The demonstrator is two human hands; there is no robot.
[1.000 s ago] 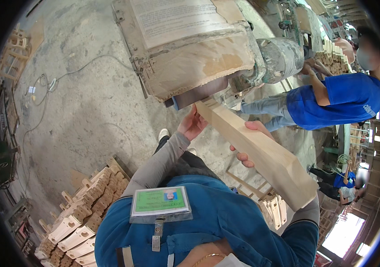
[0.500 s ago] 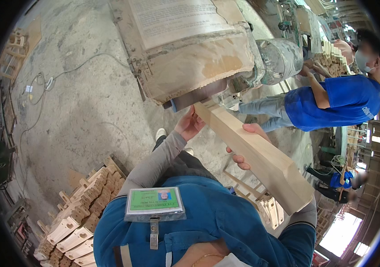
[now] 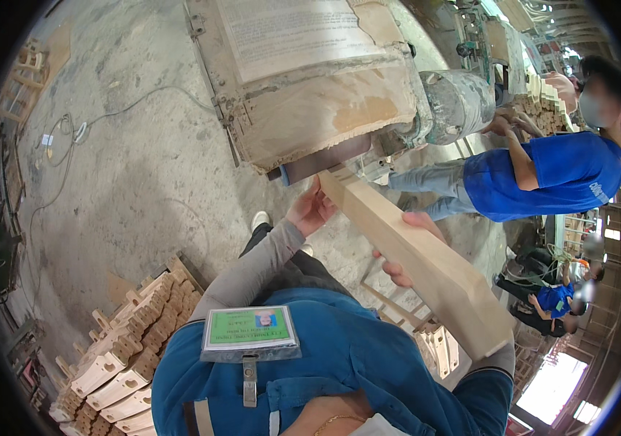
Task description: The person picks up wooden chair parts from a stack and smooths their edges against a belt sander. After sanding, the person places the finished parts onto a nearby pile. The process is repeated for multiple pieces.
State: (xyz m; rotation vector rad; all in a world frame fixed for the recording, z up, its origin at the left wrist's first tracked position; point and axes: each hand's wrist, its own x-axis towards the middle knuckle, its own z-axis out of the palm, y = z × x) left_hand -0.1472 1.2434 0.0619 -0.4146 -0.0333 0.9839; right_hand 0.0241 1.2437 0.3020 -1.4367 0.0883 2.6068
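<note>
A long, pale wooden piece [image 3: 416, 254] with angled faces slants from the machine down to my right arm. My left hand [image 3: 313, 206] grips its far end, fingers against the edge. Around its middle is my right hand [image 3: 409, 247], thumb on top and fingertips at the near side. The far end of the wood meets a brown sanding roller [image 3: 325, 160] under the machine's dusty cover; whether they touch, I cannot tell. That cover [image 3: 318, 109] is worn, with a printed sheet [image 3: 296, 36] on top.
Stacked shaped wooden parts [image 3: 125, 356] stand at the lower left, more parts [image 3: 438, 349] beyond my right side. A co-worker in a blue shirt [image 3: 543, 178] stands at the right beside a grey motor [image 3: 459, 107]. A cable [image 3: 118, 112] lies on the concrete floor [image 3: 136, 167].
The wooden piece and both hands have shifted only slightly, its near end a little lower. The co-worker's head and arms have moved a little.
</note>
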